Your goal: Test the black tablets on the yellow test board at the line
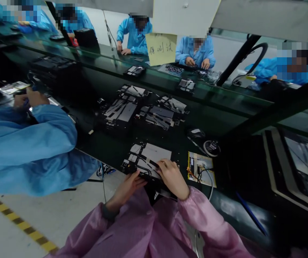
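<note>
An opened tablet lies on the dark green bench in front of me, its pale battery, small boards and cables exposed. My left hand grips its near left edge, the thumb on top and the other fingers lower along the side. Bent over the tablet's near right part is my right hand, its fingers drawn together at the strips and cables inside. Whatever those fingertips hold is hidden. To the right of the tablet, a yellow-edged circuit panel has wires attached.
Stacks of opened tablets stand beyond my hands. A tape roll lies to the right, near a black case. A co-worker's blue sleeve is close on the left. A glass-edged shelf crosses behind, with several people beyond.
</note>
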{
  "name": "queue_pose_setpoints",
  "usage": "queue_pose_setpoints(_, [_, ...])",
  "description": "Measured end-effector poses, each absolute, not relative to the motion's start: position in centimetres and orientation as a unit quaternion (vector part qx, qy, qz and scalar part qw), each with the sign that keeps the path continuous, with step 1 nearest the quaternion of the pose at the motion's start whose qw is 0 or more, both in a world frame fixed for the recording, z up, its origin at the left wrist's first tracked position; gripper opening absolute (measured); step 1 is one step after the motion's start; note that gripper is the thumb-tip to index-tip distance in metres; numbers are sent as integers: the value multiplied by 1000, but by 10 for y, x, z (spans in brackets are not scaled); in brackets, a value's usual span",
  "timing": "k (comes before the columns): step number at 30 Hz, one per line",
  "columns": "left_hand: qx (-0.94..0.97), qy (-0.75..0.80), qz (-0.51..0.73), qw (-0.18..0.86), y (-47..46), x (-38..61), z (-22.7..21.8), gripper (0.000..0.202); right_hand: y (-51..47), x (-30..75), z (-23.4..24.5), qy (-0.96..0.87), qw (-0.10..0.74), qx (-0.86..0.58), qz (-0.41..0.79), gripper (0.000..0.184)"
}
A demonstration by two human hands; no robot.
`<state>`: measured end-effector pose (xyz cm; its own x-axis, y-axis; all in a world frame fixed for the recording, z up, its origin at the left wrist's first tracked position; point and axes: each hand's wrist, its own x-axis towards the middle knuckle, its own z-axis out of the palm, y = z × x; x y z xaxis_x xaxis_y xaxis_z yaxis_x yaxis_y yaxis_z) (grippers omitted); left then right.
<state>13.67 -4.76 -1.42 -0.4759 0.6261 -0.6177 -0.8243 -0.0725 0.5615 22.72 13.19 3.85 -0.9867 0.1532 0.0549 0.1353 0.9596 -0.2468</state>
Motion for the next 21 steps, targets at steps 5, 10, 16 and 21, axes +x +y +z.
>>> queue_pose_setpoints(5, [-91, 464, 732, 490, -49, 134, -19, 30, 124, 228, 39, -990, 23, -74, 121, 24])
queue_pose_setpoints(10, [-46, 495, 676, 543, -60, 127, -13, 37, 132, 225, 36, -985, 72, -144, 70, 9])
queue_pose_setpoints(16, [227, 756, 480, 383, -116, 81, 2, 39, 131, 226, 32, -988, 87, -106, 71, 26])
queue_pose_setpoints(21, [432, 831, 347, 56, -119, 64, 1, 40, 122, 220, 25, -995, 65, -78, 15, 23])
